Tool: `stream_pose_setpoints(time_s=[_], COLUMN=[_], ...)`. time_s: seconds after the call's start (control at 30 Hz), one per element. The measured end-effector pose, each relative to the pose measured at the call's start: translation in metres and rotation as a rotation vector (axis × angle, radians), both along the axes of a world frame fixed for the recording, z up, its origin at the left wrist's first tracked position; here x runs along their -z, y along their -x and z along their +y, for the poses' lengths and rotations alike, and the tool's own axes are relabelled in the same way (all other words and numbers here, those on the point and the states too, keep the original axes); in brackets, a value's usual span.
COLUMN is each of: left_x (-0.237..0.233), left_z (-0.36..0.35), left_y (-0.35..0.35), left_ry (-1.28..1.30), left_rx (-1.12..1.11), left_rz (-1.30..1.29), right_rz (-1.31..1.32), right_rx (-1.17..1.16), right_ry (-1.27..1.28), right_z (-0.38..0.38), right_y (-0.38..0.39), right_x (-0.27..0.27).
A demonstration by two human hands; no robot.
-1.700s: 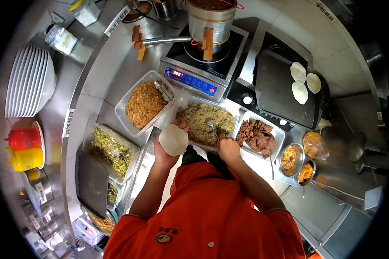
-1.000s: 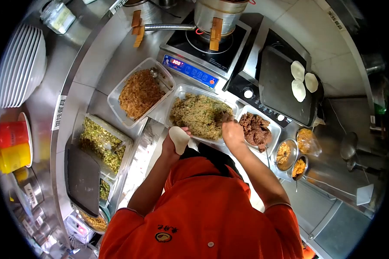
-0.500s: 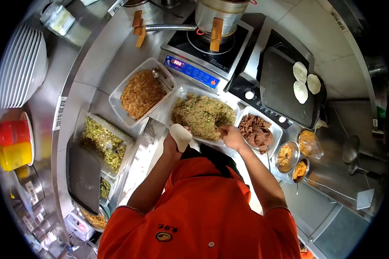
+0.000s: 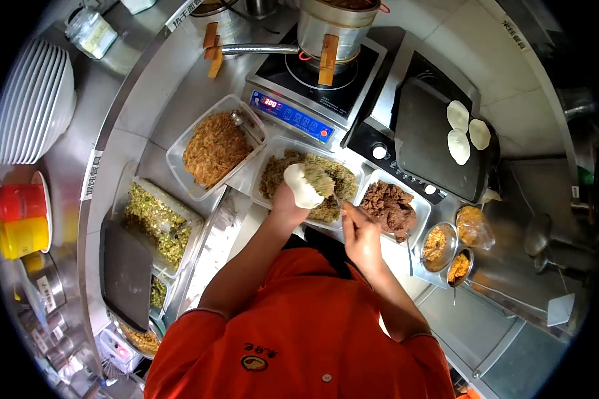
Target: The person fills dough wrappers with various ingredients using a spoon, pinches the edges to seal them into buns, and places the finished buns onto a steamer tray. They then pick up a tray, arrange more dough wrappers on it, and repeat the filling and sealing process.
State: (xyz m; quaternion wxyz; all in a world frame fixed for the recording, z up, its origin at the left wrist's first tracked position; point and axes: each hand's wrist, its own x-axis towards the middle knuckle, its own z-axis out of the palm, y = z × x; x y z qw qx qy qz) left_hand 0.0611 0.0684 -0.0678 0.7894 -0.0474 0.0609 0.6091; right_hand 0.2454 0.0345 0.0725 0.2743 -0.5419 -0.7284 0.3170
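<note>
the dough round (image 4: 299, 189) looks smooth, the middle tub (image 4: 267, 155) glossy plastic, the spoon (image 4: 339, 201) probably metal, the shirt (image 4: 299, 312) matt cloth.

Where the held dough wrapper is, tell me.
In the head view's centre, the dough wrapper lies in the left hand, over the greenish-filling tub.

The thin, pale dough round (image 4: 297, 193) was held, tilted, over the clear rectangular tub (image 4: 349, 164), with a greenish-brown clump of filling (image 4: 321, 178) against its right part. The spoon (image 4: 339, 200) reached that clump, its bowl hidden. More crumbly, greenish-brown filling lay heaped in the tub.
</note>
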Motion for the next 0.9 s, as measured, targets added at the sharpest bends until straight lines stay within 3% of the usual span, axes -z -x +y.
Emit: stream_pose_setpoints(time_s=[0.03,0.07,0.13,0.27,0.33,0.37,0.4,0.47,0.5,0.53,0.6,0.77,0.9], left_x=[-0.009,-0.017,-0.026,-0.068,-0.084,-0.092,-0.102,-0.117,-0.119,-0.112,-0.096,-0.094,-0.086], left_z=[0.004,0.007,0.01,0.007,0.006,0.002,0.0,-0.001,-0.012,-0.012,-0.007,-0.008,-0.009], left_y=[-0.007,-0.014,-0.018,-0.014,-0.014,-0.015,-0.016,-0.016,-0.019,-0.013,0.006,0.004,0.02], left_ry=[0.01,0.19,0.21,0.184,0.173,0.236,0.235,0.237,-0.025,-0.025,0.229,0.225,0.214], left_rx=[0.006,-0.012,-0.044,-0.115,-0.157,-0.15,-0.145,-0.181,-0.273,-0.27,0.014,-0.015,0.033], left_rz=[-0.091,0.085,0.122,0.152,0.249,0.292,0.291,0.478,1.234,1.235,0.313,0.482,0.252], right_rz=[-0.041,-0.082,-0.108,0.12,0.546,0.751,0.751,0.983,0.982,0.984,0.945,0.977,1.066], right_rx=[-0.021,-0.042,0.002,0.037,0.126,0.178,0.183,0.191,0.218,0.22,0.225,0.25,0.206], right_ry=[-0.032,-0.063,-0.115,-0.106,0.711,0.891,0.889,1.134,1.148,1.149,1.198,1.298,1.384], right_z=[0.001,0.001,-0.006,-0.02,-0.03,-0.03,-0.028,-0.021,-0.019,-0.019,-0.017,-0.011,-0.008], right_y=[0.006,0.011,0.013,0.004,-0.001,0.001,-0.001,-0.005,-0.005,-0.004,-0.003,-0.001,-0.01], right_x=[0.001,0.003,0.005,-0.005,0.006,0.008,0.007,0.003,-0.004,-0.005,-0.006,-0.007,-0.005])
